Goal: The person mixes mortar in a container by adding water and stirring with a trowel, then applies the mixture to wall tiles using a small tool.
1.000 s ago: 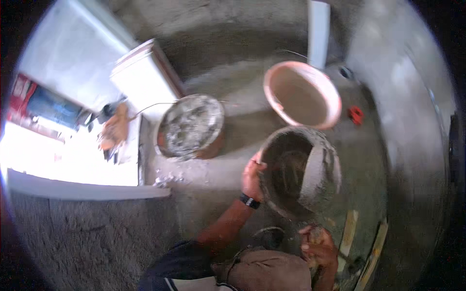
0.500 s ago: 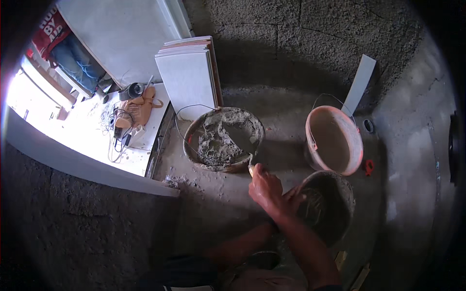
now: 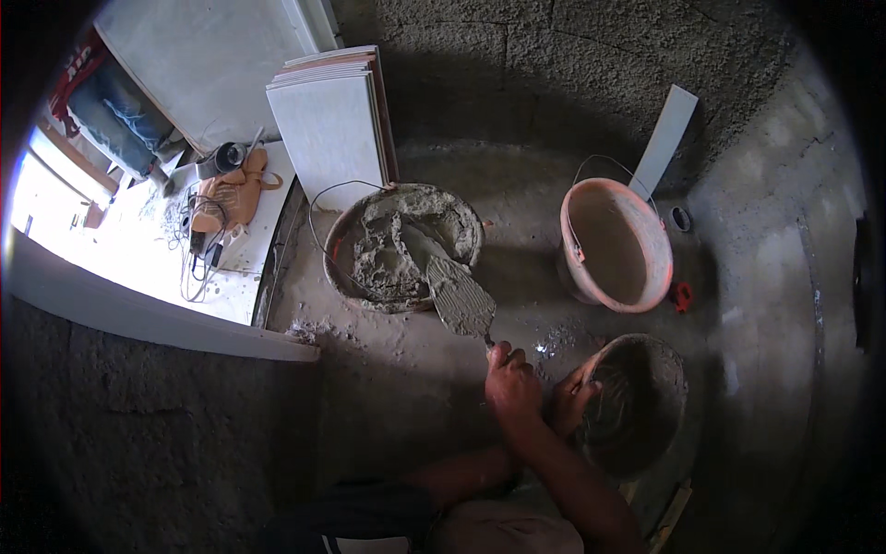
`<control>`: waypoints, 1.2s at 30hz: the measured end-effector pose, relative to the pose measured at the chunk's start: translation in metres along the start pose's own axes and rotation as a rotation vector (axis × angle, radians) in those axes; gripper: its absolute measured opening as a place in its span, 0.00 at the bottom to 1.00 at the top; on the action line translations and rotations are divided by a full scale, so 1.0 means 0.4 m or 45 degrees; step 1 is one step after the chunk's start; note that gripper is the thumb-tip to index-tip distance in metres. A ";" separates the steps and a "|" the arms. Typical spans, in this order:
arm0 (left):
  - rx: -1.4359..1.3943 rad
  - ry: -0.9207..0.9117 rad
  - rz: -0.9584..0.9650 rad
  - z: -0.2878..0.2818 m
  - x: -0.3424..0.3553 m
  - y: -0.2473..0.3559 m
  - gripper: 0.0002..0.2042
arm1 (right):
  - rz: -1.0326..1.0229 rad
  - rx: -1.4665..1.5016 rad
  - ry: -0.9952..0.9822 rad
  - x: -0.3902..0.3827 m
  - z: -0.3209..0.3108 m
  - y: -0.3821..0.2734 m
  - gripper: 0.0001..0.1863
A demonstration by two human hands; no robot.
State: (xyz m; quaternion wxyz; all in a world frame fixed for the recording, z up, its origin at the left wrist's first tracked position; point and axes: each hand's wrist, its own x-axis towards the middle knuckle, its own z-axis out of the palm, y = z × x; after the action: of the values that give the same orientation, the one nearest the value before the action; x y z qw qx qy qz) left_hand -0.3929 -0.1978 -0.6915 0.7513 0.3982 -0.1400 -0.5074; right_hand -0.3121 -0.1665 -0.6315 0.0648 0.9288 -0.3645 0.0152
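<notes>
Our right hand [image 3: 513,388] grips the handle of a trowel [image 3: 459,295], blade loaded with grey mortar, hovering at the near rim of the mortar bucket [image 3: 343,242]. Our left hand [image 3: 574,403] clutches the rim of a dirty dark bucket [image 3: 660,369] at right. An orange-rimmed bucket [image 3: 663,249] stands farther right; stacked tiles [image 3: 328,125] lean behind.

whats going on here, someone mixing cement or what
A person crouches on a rough concrete floor. One hand holds a trowel loaded with grey mortar, its blade over the near rim of a mortar-filled bucket. The other hand grips the rim of a dark, mortar-smeared bucket. An empty pink bucket stands behind, and stacked tiles lean against the wall.
</notes>
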 end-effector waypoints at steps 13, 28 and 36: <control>0.064 -0.176 0.006 -0.040 0.044 0.023 0.21 | 0.713 1.016 -0.441 -0.452 -0.373 0.508 0.21; 0.699 -0.573 -0.021 0.089 0.126 0.167 0.30 | 0.797 0.967 -0.560 -0.338 -0.056 0.464 0.23; 0.810 -0.820 0.030 0.137 0.139 0.162 0.30 | 0.623 0.625 -0.450 -0.490 -0.082 0.446 0.28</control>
State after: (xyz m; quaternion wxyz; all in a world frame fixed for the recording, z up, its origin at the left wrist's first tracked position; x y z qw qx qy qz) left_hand -0.3596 -0.2606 -0.6192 0.5154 0.4295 -0.5200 -0.5287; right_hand -0.5763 -0.1593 -0.5944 -0.2287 0.7907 -0.5663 -0.0435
